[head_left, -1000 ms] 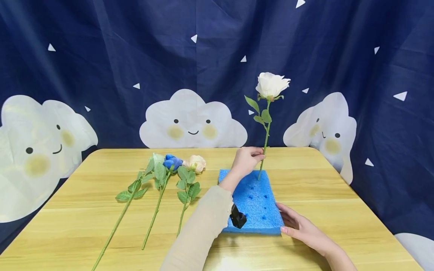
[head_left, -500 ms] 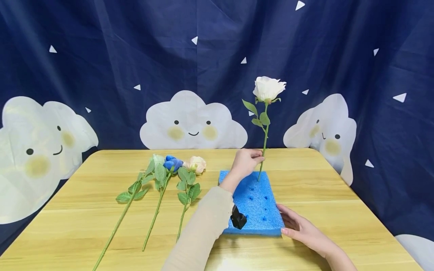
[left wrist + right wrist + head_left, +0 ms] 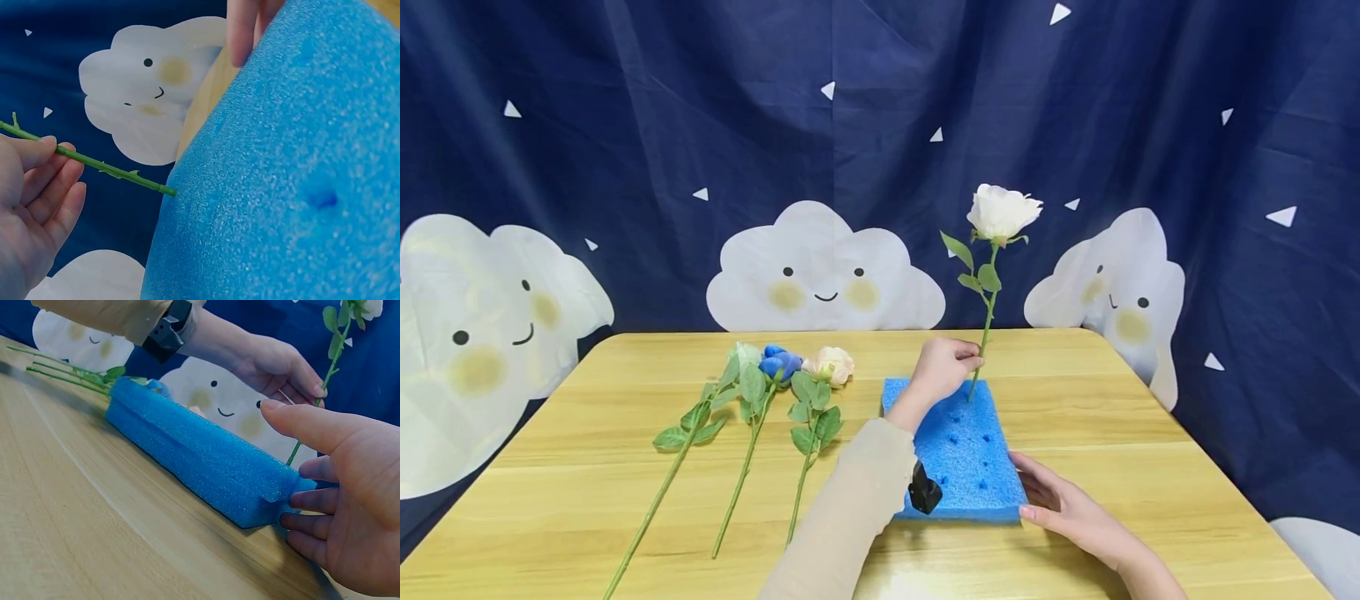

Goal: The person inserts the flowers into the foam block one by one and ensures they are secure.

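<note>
My left hand (image 3: 942, 367) pinches the green stem of a white rose (image 3: 1002, 213) between thumb and fingers, above the far end of a blue foam block (image 3: 962, 467) with several small holes. The rose leans slightly right. In the left wrist view, the stem's lower end (image 3: 167, 190) shows at the foam's edge; I cannot tell whether it has entered the foam. My right hand (image 3: 1075, 512) touches the block's near right corner, with loosely bent fingers along its side. In the right wrist view, the right thumb (image 3: 306, 422) is stretched out above the block.
Left of the block, on the wooden table (image 3: 580, 483), lie a pale green flower (image 3: 748, 353), a blue rose (image 3: 781, 364) and a cream rose (image 3: 831, 365), stems toward me. A navy curtain (image 3: 880, 125) with clouds hangs behind. A black wrist device (image 3: 925, 490) is on the left sleeve.
The white rose has come down a little with my left hand; its bloom swayed left, then back right. My right hand has stayed at the block's corner.
</note>
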`<state>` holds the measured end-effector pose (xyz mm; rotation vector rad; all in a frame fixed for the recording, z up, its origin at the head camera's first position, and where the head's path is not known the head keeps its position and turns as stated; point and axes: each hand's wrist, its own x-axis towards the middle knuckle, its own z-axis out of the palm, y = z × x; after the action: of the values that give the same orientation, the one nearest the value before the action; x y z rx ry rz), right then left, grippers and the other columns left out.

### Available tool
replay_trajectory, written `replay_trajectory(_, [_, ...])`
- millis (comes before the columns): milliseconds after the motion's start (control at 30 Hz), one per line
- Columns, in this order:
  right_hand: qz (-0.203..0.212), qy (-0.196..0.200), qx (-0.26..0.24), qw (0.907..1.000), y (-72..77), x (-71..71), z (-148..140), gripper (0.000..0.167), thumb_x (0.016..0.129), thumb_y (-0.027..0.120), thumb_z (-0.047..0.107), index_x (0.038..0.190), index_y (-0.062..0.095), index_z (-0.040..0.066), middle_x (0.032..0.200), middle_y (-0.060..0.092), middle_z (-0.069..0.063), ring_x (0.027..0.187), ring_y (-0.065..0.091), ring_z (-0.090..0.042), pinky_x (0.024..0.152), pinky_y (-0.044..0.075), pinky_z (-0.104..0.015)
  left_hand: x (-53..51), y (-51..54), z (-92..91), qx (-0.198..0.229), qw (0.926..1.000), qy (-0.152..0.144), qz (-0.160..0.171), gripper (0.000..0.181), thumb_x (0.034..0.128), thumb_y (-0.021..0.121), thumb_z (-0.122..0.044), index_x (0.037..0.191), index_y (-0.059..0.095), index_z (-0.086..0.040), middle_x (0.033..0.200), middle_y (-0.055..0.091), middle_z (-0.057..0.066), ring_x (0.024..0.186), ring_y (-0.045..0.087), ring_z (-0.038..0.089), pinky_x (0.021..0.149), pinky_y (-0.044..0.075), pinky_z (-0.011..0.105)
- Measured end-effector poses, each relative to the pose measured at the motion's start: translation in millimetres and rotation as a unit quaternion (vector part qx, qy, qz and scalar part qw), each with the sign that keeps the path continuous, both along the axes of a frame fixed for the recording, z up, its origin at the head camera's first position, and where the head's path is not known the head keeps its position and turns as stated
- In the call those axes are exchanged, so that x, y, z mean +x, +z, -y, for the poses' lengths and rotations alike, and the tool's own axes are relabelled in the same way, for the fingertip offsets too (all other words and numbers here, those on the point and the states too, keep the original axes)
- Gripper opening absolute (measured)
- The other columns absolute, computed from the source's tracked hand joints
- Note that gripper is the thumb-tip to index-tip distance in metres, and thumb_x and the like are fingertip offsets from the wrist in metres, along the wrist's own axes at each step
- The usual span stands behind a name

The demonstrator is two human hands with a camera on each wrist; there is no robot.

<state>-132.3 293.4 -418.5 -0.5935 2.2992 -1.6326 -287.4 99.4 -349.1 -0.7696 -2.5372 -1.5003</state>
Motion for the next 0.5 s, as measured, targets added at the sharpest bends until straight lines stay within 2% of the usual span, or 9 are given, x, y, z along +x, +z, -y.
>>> replay_trajectory(267, [-0.004, 0.001, 0.002, 1.0, 0.6, 0.0, 0.1, 0.06, 0.096, 0.049, 0.007, 0.144, 0.015, -0.008, 0.144, 0.016, -0.036, 0.118, 0.036, 0.011, 0.094, 0.032, -0.011, 1.1, -0.4, 1.2, 0.005, 0.9998, 0.016, 0.004, 0.012, 0.0851, 0.068, -0.013, 0.093, 0.074, -0.006, 0.09, 0.071, 0.002, 0.086, 0.066, 0.011, 0.07, 0.049, 0.017])
replay_trajectory(500, [-0.004, 0.0, 0.004, 1.0, 0.6, 0.0, 0.1, 0.061, 0.096, 0.049, 0.007, 0.144, 0.015, -0.008, 0.143, 0.017, -0.036, 0.117, 0.035, 0.012, 0.094, 0.032, -0.011, 0.6, -0.4, 2.9, 0.029, 0.9991, 0.006, 0.03, 0.011, 0.0846, 0.068, -0.014, 0.09, 0.074, -0.006, 0.087, 0.071, 0.002, 0.073, 0.062, 0.006, 0.059, 0.046, 0.017])
